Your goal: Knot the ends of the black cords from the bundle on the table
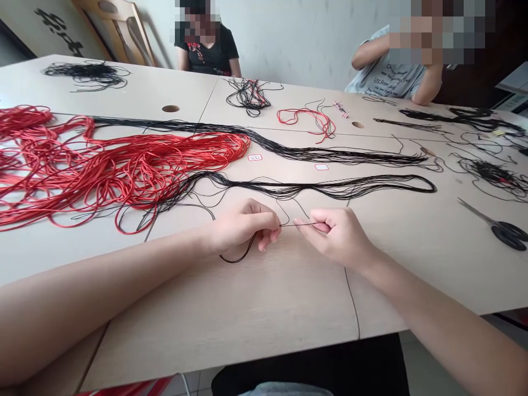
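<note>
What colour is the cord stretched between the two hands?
The cord is black; it shows best in the head view.

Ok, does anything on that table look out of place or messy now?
The red cords on the left: they lie in a loose, tangled-looking heap, with stray loops at its near edge, while the nearest black bundle is laid out lengthwise. The black cord between the left hand and right hand runs straight.
</note>
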Demonstrator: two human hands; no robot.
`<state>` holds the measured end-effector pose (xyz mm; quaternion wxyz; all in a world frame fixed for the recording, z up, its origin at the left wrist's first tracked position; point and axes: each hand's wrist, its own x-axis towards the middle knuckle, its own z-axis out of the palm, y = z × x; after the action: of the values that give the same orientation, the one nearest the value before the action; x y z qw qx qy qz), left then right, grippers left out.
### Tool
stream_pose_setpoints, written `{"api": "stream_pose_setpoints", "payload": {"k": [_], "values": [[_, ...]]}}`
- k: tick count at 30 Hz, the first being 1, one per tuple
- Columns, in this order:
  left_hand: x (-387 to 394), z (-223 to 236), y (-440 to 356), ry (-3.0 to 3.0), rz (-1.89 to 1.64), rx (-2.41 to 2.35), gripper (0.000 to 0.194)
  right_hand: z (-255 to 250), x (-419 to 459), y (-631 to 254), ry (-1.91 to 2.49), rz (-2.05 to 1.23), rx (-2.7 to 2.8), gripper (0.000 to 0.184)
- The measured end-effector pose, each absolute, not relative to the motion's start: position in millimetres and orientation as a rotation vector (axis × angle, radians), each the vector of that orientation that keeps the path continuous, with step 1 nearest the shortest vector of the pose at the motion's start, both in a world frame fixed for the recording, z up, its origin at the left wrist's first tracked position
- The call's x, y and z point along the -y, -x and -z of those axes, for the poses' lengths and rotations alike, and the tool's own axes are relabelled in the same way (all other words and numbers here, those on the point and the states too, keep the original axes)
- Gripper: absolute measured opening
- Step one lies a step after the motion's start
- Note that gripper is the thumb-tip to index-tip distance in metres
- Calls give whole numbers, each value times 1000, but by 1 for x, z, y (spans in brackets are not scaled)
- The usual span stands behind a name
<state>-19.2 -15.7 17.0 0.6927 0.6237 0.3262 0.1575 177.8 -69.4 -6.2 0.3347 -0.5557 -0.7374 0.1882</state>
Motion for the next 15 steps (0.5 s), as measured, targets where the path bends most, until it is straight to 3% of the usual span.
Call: {"api": "stream_pose_setpoints", "payload": {"k": [5,9,15], "values": [[16,-18,19,-1426,-354,-736,26,0,74,-175,1391,-695,1879,50],[17,-16,19,-1509,-315,-741,23,0,77,-169,1387,-667,1760,56],[19,-16,19,-1589,-238,-732,22,-3,81,-165,1291,-709,1833,48]]}}
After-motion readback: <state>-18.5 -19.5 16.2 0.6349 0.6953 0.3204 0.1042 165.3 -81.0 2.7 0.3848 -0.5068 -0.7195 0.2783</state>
